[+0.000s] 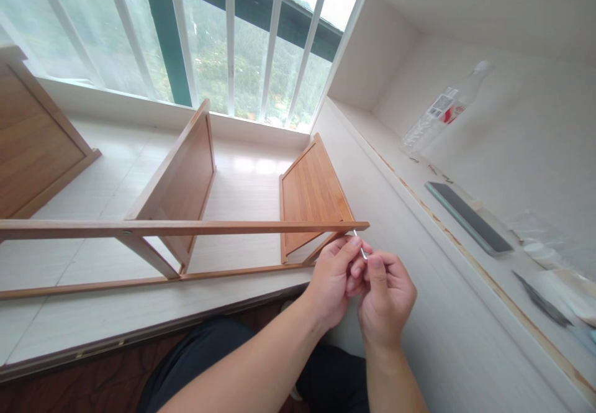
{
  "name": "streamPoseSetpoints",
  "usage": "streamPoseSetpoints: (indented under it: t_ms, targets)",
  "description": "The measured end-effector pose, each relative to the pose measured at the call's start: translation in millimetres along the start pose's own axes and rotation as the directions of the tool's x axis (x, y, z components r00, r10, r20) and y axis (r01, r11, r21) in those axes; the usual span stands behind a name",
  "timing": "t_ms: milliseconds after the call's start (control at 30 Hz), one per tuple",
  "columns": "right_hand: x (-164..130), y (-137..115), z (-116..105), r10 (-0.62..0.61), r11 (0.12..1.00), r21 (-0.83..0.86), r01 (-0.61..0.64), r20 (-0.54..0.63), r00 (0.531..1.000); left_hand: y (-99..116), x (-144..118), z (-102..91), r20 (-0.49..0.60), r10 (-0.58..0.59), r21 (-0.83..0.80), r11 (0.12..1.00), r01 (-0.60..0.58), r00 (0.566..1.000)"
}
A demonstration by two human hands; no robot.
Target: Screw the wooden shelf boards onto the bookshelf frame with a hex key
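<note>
Hands meet just below the right end of the brown bamboo shelf frame, which lies on its side across the pale window ledge. I see my left hand and my right hand pressed together, fingers curled, pinching a small silver metal hex key between them. The key's thin shaft sticks up out of the grip, its tip just under the end of the frame's long top rail; I cannot tell whether it touches the wood.

Two slatted bamboo side panels stand up from the frame: one near the middle and one at the right end, right behind my hands. Another brown wooden panel leans at the far left edge of the ledge.

On the white built-in shelf to my right lie a clear plastic water bottle with a red and white label, a dark flat phone face up, and some clear plastic packaging further along. White window bars rise behind the ledge.
</note>
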State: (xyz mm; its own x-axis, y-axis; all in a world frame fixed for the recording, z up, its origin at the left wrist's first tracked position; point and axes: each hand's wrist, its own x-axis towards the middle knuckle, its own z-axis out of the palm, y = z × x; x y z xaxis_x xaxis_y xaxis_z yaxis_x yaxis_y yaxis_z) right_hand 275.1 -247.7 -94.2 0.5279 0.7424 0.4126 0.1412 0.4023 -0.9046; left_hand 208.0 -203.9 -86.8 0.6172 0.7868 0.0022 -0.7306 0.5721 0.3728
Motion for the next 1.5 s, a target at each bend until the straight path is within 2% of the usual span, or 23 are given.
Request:
streamPoseSetpoints:
  t_ms: [300,500,600,700,767,867,967,1167,1367,1500]
  targets:
    - [5,2,-5,0.13,0.984,0.11,-0.139,0.089,0.988,2,4,-2.4,0.008,0.004,0.055,0.998,-0.005,1.0]
    - [4,5,1,0.042,0.992,0.118,-0.04,-0.009,0.999,2,4,-2.5,0.005,0.007,0.075,0.997,-0.008,1.0]
    - [0,9,0,-0.053,0.999,0.002,0.054,-0.094,0.994,2,3,-2.2,0.004,0.006,0.06,0.998,-0.006,1.0]
    - [-3,17,-4,-0.202,0.957,-0.245,0.156,-0.176,0.963,2,3,-2.8,-0.012,0.01,0.064,0.998,-0.009,1.0]
    - [-4,21,-6,-0.291,0.906,-0.363,0.215,-0.168,0.942,2,3,-3.5,-0.025,0.015,0.077,0.997,-0.013,1.0]
    - [-4,24,-7,-0.36,0.868,-0.406,0.287,-0.115,0.926,2,3,-4.5,-0.05,0.018,0.094,0.996,-0.013,0.999]
    - [-5,26,-6,-0.381,0.868,-0.378,0.321,-0.093,0.92,1,2,-5.0,-0.06,0.001,0.095,0.996,0.005,0.998]
    - [-3,21,-2,-0.34,0.891,-0.359,0.28,-0.118,0.933,0,2,-6.8,-0.053,-0.006,0.111,0.994,0.011,0.999]
    - [0,15,-4,-0.354,0.818,-0.505,0.277,-0.062,0.933,-3,3,-9.3,-0.086,-0.011,0.144,0.989,0.024,0.996]
    - [-1,13,-6,-0.312,0.809,-0.534,0.245,-0.037,0.949,-4,3,-10.4,-0.092,0.0,0.152,0.988,0.014,0.996]
